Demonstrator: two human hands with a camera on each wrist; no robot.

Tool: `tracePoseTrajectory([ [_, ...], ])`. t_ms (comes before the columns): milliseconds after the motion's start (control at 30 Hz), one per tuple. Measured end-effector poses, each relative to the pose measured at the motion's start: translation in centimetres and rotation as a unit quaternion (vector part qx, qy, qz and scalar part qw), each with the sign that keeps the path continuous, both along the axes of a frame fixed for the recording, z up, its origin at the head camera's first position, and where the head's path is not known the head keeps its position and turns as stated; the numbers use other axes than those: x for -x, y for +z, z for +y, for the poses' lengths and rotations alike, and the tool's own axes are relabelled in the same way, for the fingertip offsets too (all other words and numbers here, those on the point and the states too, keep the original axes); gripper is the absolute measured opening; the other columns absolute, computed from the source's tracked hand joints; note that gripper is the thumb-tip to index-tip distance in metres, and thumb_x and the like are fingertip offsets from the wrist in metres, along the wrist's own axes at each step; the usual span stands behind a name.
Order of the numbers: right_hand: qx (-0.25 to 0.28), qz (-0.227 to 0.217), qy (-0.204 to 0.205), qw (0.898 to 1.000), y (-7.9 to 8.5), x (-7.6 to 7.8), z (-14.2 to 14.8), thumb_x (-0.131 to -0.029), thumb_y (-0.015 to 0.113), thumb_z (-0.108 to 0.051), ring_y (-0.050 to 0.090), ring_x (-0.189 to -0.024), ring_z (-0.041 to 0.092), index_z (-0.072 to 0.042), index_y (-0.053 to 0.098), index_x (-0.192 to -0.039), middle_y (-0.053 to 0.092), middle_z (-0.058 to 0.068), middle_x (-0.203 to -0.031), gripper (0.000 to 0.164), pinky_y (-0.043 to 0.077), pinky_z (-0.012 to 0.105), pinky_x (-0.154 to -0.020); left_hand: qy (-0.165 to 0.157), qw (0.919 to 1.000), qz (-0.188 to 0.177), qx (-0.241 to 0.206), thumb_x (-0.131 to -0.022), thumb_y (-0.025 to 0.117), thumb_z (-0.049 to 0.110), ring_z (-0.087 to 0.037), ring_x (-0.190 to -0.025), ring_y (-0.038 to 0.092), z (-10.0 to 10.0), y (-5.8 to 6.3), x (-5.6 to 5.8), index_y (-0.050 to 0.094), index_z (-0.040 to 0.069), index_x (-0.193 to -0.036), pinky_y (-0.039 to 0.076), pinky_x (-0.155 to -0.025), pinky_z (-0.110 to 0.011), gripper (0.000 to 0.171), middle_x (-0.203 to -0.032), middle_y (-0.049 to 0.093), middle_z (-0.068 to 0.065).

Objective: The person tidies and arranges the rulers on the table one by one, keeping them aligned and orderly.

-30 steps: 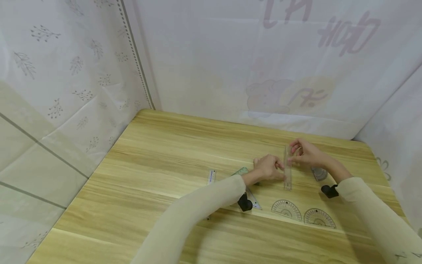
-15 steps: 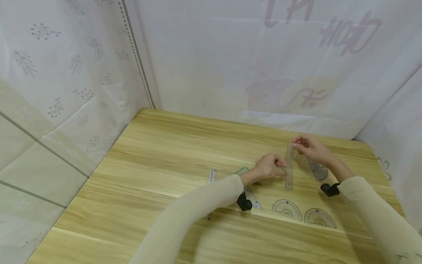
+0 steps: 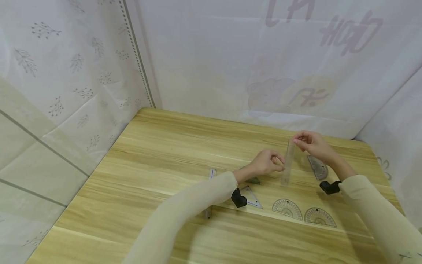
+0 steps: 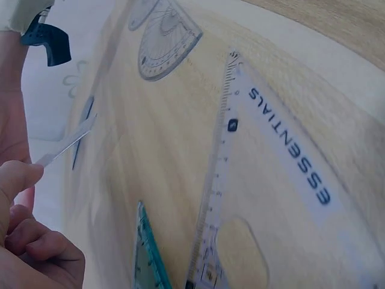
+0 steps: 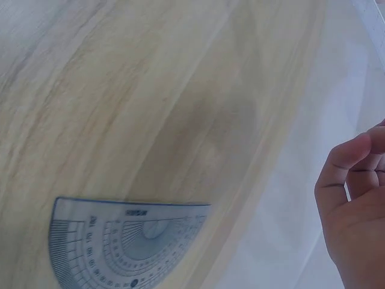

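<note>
In the head view a clear ruler (image 3: 288, 165) stands lengthwise between the two hands, tilted slightly to the right at its far end. The left hand (image 3: 268, 161) pinches its left edge near the middle; the left wrist view shows the clear strip (image 4: 67, 143) coming out past the thumb. At the far end, the right hand (image 3: 313, 146) has thumb and fingertips together on the ruler's corner. Its curled fingers (image 5: 352, 153) show at the right of the right wrist view, where the ruler is out of sight. A grey protractor (image 3: 318, 168) lies below the right hand.
Two clear protractors (image 3: 287, 209) lie side by side in front. A clear set square (image 4: 283, 156) and a green set square (image 3: 254, 180) lie around the left wrist. Another ruler (image 3: 212, 173) is partly covered by the left sleeve. Patterned curtains (image 3: 204, 66) surround the wooden table.
The right hand has slid to the ruler's far end and away from the body. The ruler has shifted farther back and tilted. The left hand has moved slightly back, its fingers curling more.
</note>
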State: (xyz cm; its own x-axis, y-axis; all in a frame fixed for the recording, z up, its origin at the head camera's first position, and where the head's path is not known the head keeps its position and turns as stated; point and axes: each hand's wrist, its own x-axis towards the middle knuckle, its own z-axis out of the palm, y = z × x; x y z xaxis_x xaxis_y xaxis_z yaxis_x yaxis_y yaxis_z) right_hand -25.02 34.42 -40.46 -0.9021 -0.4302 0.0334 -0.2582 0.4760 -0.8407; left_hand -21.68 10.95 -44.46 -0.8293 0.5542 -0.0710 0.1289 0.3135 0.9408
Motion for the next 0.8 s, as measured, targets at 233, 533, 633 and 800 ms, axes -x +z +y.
tracePoseTrajectory([
  [233,0.007,0.0,-0.002,1.0,0.4,0.0,-0.5,-0.106,0.056,-0.012,0.051,-0.074,0.025,0.009,0.058,-0.116,0.058,0.01,-0.091,0.023,0.048,0.032,-0.065,-0.006,0.9998,-0.008,-0.018,-0.092,0.076,0.004,-0.007,-0.043,0.029,-1.1,0.3,0.1,0.072,0.003,-0.106,0.028,-0.045,-0.02,0.015,-0.053,0.035,0.003],
  [533,0.006,-0.001,-0.01,1.0,1.0,-0.5,-1.9,-0.106,0.057,-0.014,0.048,-0.071,0.026,0.008,0.059,-0.116,0.055,0.011,-0.087,0.024,0.044,0.031,-0.061,-0.015,0.9997,0.002,-0.018,-0.093,0.075,0.005,-0.007,-0.045,0.031,-2.5,1.0,-0.5,0.071,0.002,-0.106,0.034,-0.051,-0.019,0.015,-0.056,0.038,0.003],
  [633,0.006,-0.009,-0.027,1.0,1.0,-0.8,-2.4,-0.106,0.058,-0.018,0.048,-0.072,0.024,0.006,0.06,-0.114,0.054,0.012,-0.086,0.025,0.043,0.03,-0.061,-0.025,0.9994,0.004,-0.022,-0.093,0.075,0.005,-0.007,-0.046,0.033,-3.1,1.1,-0.8,0.07,0.0,-0.106,0.036,-0.054,-0.019,0.014,-0.056,0.039,0.003],
  [800,0.009,-0.018,-0.045,0.999,1.1,-1.6,-3.4,-0.105,0.06,-0.021,0.05,-0.074,0.024,0.006,0.06,-0.112,0.057,0.011,-0.088,0.027,0.044,0.028,-0.061,-0.031,0.9994,0.016,-0.004,-0.096,0.073,0.01,-0.006,-0.046,0.033,-4.1,1.0,-1.3,0.071,0.003,-0.103,0.038,-0.056,-0.019,0.01,-0.056,0.041,0.003],
])
